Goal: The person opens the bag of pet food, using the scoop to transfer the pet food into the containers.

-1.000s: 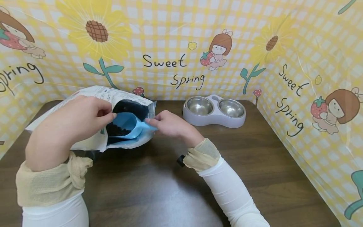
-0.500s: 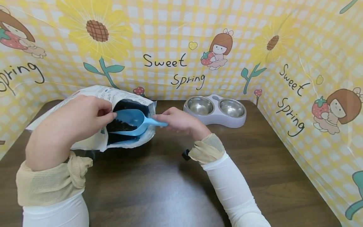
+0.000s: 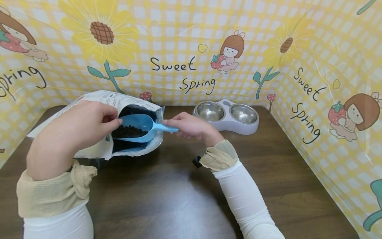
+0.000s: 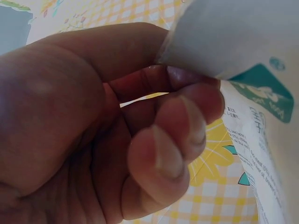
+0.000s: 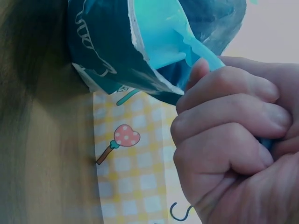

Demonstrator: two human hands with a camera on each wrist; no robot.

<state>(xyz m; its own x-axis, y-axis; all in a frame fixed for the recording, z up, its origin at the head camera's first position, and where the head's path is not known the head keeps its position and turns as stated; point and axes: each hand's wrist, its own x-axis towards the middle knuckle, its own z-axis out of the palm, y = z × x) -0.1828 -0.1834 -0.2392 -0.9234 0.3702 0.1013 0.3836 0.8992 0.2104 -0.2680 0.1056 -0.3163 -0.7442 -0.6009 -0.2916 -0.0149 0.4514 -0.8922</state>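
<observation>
Grips the handle [image 3: 163, 127] of a light-blue scoop [image 3: 144, 120] in the curled fingers [image 5: 229, 109] of the right hand [image 3: 192, 127], with the thumb against it. Holds the scoop's cup within the open mouth of a white printed pet-food bag [image 3: 99, 146], with the handle sticking out to the right. Carries a heap of dark brown pellets [image 3: 129, 131] in the cup. Pinches the left edge of that mouth between thumb and fingers of the left hand [image 3: 74, 127], with the other fingers loosely bent in the left wrist view. Has the bag lying on its side at the left of a dark wood-grain counter [image 3: 167, 192], mouth turned to the right. Just beyond the right hand, near the back edge, set down on the counter: a pale lavender double-bowl stand [image 3: 225, 126] with two stainless-steel bowls [image 3: 243, 114] side by side. Wears tan wraps [image 3: 219, 156] over white sleeves [image 3: 244, 196] at both wrists. Faces a yellow-and-white gingham backdrop [image 3: 167, 36], printed with sunflowers, strawberry-hugging cartoon girls and "Sweet Spring".
</observation>
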